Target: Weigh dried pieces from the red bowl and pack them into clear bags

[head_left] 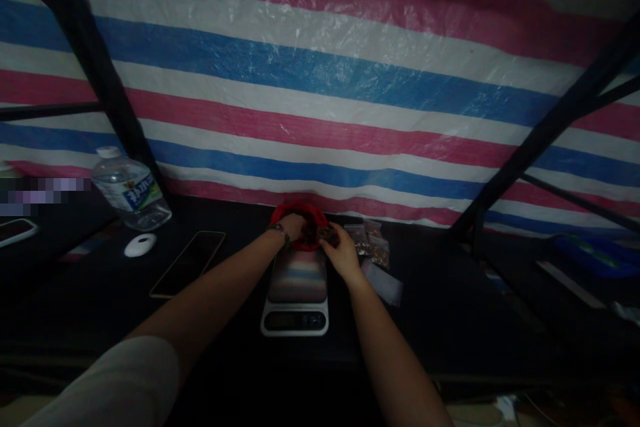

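My left hand (293, 228), with a bracelet at the wrist, reaches into a red bag (295, 207) with dark contents. Its fingertips are hidden inside. My right hand (343, 250) is closed at the bag's right rim, pinching a small zip bag (329, 235) with dark brownish bits in it. Below both hands lies a white kitchen scale (297, 280) with a shiny plate and a dark display. Several small clear zip bags of brown bits (375, 243) rest to the right of my right hand. A flat, pale zip bag (383, 282) lies just nearer.
On the left are a phone (189, 263), a white computer mouse (140, 245) and a large clear plastic bottle (133, 190). Striped plastic sheeting (320, 80) hangs behind the black table (450, 320). Dark metal posts (540, 133) slant at both sides. A blue tray (595, 257) sits far right.
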{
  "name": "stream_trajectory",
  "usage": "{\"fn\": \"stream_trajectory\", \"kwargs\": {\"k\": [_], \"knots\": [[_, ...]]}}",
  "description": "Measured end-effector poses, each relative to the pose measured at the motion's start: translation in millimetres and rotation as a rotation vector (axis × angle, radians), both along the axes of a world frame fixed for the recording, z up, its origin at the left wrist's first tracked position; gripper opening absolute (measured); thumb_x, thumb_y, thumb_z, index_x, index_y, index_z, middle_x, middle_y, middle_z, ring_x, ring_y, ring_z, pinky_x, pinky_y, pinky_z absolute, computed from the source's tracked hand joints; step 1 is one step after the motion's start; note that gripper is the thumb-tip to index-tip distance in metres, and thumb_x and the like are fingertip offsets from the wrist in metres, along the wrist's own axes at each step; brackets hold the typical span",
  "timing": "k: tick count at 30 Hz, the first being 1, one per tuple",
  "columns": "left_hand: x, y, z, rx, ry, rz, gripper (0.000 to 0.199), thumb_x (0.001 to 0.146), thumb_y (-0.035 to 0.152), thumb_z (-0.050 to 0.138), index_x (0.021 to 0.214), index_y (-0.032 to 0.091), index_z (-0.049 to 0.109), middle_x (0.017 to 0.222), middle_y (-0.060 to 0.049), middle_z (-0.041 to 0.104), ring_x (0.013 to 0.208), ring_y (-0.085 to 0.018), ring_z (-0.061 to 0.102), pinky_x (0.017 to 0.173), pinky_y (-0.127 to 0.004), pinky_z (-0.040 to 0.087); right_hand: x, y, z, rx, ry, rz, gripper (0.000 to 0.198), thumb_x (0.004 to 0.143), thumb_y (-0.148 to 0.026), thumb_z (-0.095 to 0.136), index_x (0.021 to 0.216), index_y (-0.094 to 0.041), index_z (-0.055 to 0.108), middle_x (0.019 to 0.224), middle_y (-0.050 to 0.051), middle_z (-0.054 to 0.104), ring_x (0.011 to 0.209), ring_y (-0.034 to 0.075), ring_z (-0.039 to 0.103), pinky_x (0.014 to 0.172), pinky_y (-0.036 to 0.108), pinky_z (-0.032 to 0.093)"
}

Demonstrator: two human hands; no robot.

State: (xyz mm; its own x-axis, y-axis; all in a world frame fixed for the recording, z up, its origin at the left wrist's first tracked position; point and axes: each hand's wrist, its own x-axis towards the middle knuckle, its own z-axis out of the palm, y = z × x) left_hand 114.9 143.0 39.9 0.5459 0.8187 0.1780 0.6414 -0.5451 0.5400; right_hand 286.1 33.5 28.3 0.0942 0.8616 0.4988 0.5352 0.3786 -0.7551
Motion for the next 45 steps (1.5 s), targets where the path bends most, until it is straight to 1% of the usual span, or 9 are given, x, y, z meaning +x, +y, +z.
{"fn": "stream_trajectory", "kwargs": {"k": [6, 12, 16, 19, 23, 28, 34, 41, 45], "knots": [[3, -7, 7.7, 0.002, 0.233, -0.029, 0.006, 0.061, 0.012, 0.064, 0.056, 0.009, 0.067, 0.060, -0.013, 0.064, 0.072, -0.025, 0.062, 0.077, -0.033, 0.046, 1, 1, -1, -0.025, -0.009, -0.007, 0.048, 0.071, -0.025, 0.063, 0.118, -0.020, 0.056, 0.108, 0.008, 0.065, 0.098, 0.023, 0.060, 0.087, 0.038, 0.048], [2, -10, 12.6, 0.033, 0.287, -0.013, 0.014, 0.063, 0.008, 0.058, 0.066, 0.010, 0.071, 0.073, -0.015, 0.069, 0.076, -0.024, 0.063, 0.077, -0.032, 0.047, 2, 3, -5, -0.031, -0.013, -0.019, 0.048, 0.071, -0.026, 0.063, 0.118, -0.021, 0.056, 0.110, 0.007, 0.064, 0.101, 0.022, 0.059, 0.089, 0.039, 0.047], [-7, -10, 20.4, 0.076, 0.219, 0.030, 0.025, 0.067, 0.011, 0.056, 0.085, 0.015, 0.072, 0.091, -0.009, 0.071, 0.088, -0.021, 0.063, 0.084, -0.029, 0.046, 1, 3, -6, -0.023, -0.024, -0.005, 0.048, 0.071, -0.025, 0.064, 0.118, -0.022, 0.056, 0.110, 0.007, 0.064, 0.101, 0.023, 0.059, 0.090, 0.039, 0.046], [-11, -16, 31.6, 0.036, -0.025, 0.038, 0.026, 0.071, 0.017, 0.056, 0.093, 0.016, 0.069, 0.094, -0.006, 0.070, 0.089, -0.018, 0.063, 0.083, -0.026, 0.047, -1, 2, -7, -0.018, -0.027, 0.008, 0.049, 0.070, -0.025, 0.064, 0.119, -0.022, 0.055, 0.109, 0.007, 0.064, 0.100, 0.023, 0.060, 0.089, 0.039, 0.047], [-7, -34, 50.7, -0.075, -0.319, -0.176, 0.026, 0.075, 0.021, 0.056, 0.097, 0.013, 0.065, 0.097, -0.006, 0.069, 0.088, -0.016, 0.063, 0.081, -0.025, 0.049, -3, 1, -7, -0.037, -0.045, -0.007, 0.051, 0.069, -0.024, 0.065, 0.119, -0.019, 0.056, 0.110, 0.009, 0.064, 0.100, 0.024, 0.059, 0.088, 0.039, 0.047], [2, -52, 65.6, 0.036, -0.153, -0.297, 0.022, 0.077, 0.019, 0.056, 0.095, 0.017, 0.068, 0.096, -0.004, 0.068, 0.089, -0.015, 0.061, 0.082, -0.023, 0.046, -4, 1, -6, -0.029, -0.054, 0.012, 0.043, 0.070, -0.025, 0.064, 0.112, -0.019, 0.059, 0.110, 0.009, 0.064, 0.101, 0.023, 0.059, 0.089, 0.039, 0.046], [5, -54, 63.8, 0.115, -0.032, -0.345, 0.026, 0.080, 0.016, 0.054, 0.102, 0.018, 0.067, 0.099, -0.004, 0.068, 0.091, -0.016, 0.061, 0.083, -0.022, 0.044, -4, 0, -4, -0.017, -0.067, 0.017, 0.040, 0.070, -0.025, 0.065, 0.109, -0.018, 0.061, 0.105, 0.008, 0.065, 0.099, 0.023, 0.059, 0.088, 0.038, 0.046], [4, -51, 63.7, 0.130, -0.060, -0.308, 0.027, 0.082, 0.017, 0.051, 0.104, 0.018, 0.066, 0.103, -0.005, 0.068, 0.096, -0.017, 0.061, 0.086, -0.024, 0.045, -5, 1, -5, -0.021, -0.026, 0.017, 0.042, 0.071, -0.025, 0.065, 0.112, -0.018, 0.060, 0.108, 0.008, 0.064, 0.100, 0.022, 0.059, 0.090, 0.037, 0.046], [3, -47, 58.2, 0.087, -0.218, -0.266, 0.027, 0.081, 0.017, 0.051, 0.104, 0.017, 0.065, 0.105, -0.006, 0.067, 0.098, -0.016, 0.061, 0.089, -0.026, 0.046, -3, 2, -7, -0.016, -0.011, 0.003, 0.041, 0.070, -0.025, 0.066, 0.111, -0.019, 0.061, 0.108, 0.008, 0.064, 0.100, 0.022, 0.059, 0.090, 0.037, 0.046]]}}
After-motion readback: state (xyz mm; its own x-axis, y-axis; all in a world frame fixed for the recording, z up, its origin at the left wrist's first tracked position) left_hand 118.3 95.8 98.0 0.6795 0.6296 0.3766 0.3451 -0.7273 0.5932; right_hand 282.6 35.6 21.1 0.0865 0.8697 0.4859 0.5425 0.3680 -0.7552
